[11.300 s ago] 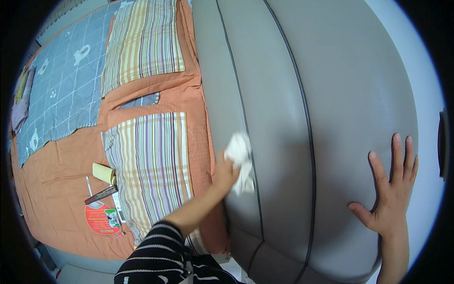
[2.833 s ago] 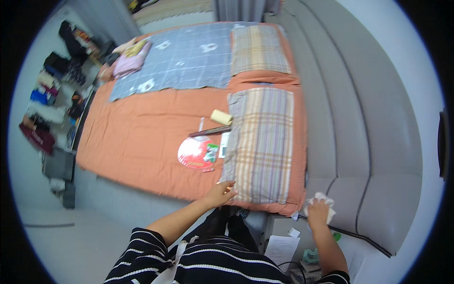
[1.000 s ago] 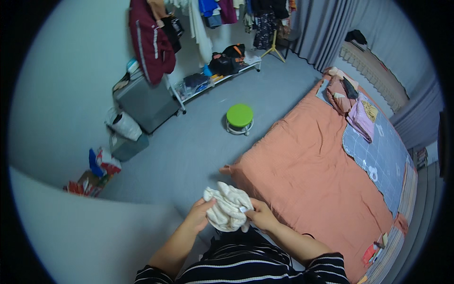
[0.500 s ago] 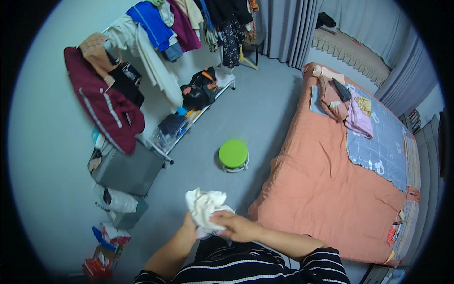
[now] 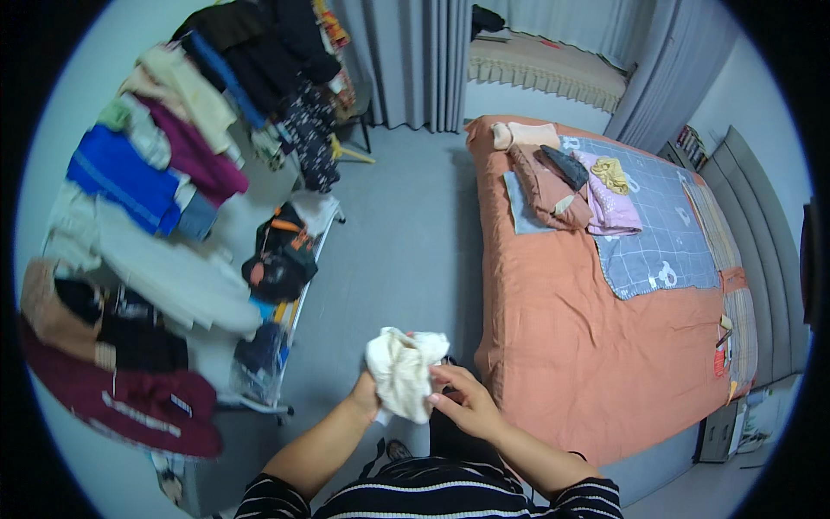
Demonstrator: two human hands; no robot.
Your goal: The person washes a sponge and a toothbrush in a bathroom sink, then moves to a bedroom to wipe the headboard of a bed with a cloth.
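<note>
A crumpled white cloth (image 5: 402, 372) is bunched up in front of my body, its upper edge loose and uneven. My left hand (image 5: 367, 394) is closed around its left side, with the fingers mostly behind the fabric. At the right edge of the cloth, the bent fingers and thumb of my right hand (image 5: 467, 405) grip the fabric. How it is folded underneath is hidden.
On my right is a bed with an orange cover (image 5: 545, 346), holding a grey-blue patterned blanket (image 5: 666, 251) and folded clothes (image 5: 553, 186). To the left stands a clothes rack with hanging garments (image 5: 130, 177) and bags (image 5: 281, 255) on its low shelf. Grey curtains (image 5: 411, 65) hang beyond.
My view has turned right and I stand nearer the bed. The green stool has gone out of view. The cloth is spread wider, and my right hand has shifted to its right edge.
</note>
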